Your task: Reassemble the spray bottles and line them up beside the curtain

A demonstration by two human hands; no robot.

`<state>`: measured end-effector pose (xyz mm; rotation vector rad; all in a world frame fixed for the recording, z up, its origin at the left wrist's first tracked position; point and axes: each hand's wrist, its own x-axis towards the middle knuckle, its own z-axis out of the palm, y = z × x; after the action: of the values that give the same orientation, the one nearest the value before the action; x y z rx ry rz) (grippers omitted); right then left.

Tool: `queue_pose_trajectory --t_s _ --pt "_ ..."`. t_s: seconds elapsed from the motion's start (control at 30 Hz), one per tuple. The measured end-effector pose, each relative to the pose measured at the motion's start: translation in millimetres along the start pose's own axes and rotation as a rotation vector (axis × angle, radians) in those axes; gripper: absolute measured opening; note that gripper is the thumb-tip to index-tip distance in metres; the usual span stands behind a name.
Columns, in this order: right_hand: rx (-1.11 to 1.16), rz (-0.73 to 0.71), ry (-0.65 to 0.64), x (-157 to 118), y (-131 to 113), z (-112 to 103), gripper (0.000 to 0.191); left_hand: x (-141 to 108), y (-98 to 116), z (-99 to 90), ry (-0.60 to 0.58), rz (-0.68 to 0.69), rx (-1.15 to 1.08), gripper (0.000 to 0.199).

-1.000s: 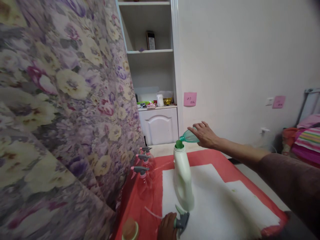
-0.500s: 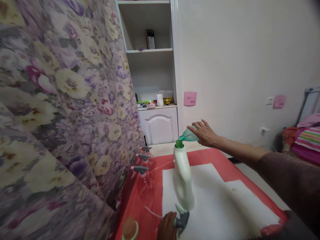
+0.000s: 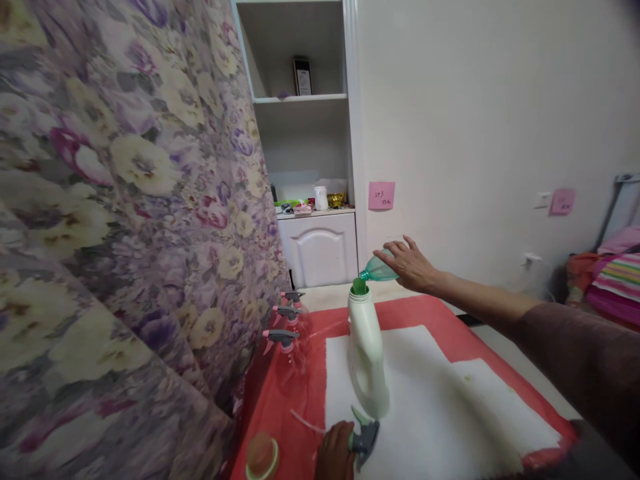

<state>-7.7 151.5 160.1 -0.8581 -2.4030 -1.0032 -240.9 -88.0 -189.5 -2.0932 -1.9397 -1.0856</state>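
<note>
My right hand [image 3: 411,264] is wrapped round a clear green bottle [image 3: 381,268], tipped on its side with its neck at the mouth of a large pale green jug [image 3: 368,357]. A green spout piece [image 3: 359,287] shows in the jug's opening. The jug stands upright on white paper [image 3: 425,400]. Low in the view, my left hand [image 3: 336,451] is closed round a grey and green spray trigger head [image 3: 365,439], whose thin clear tube [image 3: 306,421] sticks out to the left. A round cap [image 3: 262,456] with a pale green rim lies left of that hand.
Several clear spray bottles [image 3: 290,360] with pink and grey triggers stand along the left of the red tabletop [image 3: 300,407]. A floral curtain [image 3: 150,233] hangs close on the left. Behind the table are a white cabinet [image 3: 320,250] and a wall.
The view has shifted very slightly. Both hands, the tipped bottle and the jug stay in nearly the same places.
</note>
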Motion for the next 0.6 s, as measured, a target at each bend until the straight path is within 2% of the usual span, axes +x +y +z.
queue_pose_trajectory --t_s 0.17,0.6 --pt "-0.001 -0.008 -0.011 0.5 0.3 -2.7 0.076 -3.1 -2.4 2.7 0.049 0.028 0.025 0.041" --pt "-0.024 -0.009 0.006 2.0 -0.7 -4.3 0.075 -2.1 0.0 -0.5 0.022 -0.001 -0.016 0.043"
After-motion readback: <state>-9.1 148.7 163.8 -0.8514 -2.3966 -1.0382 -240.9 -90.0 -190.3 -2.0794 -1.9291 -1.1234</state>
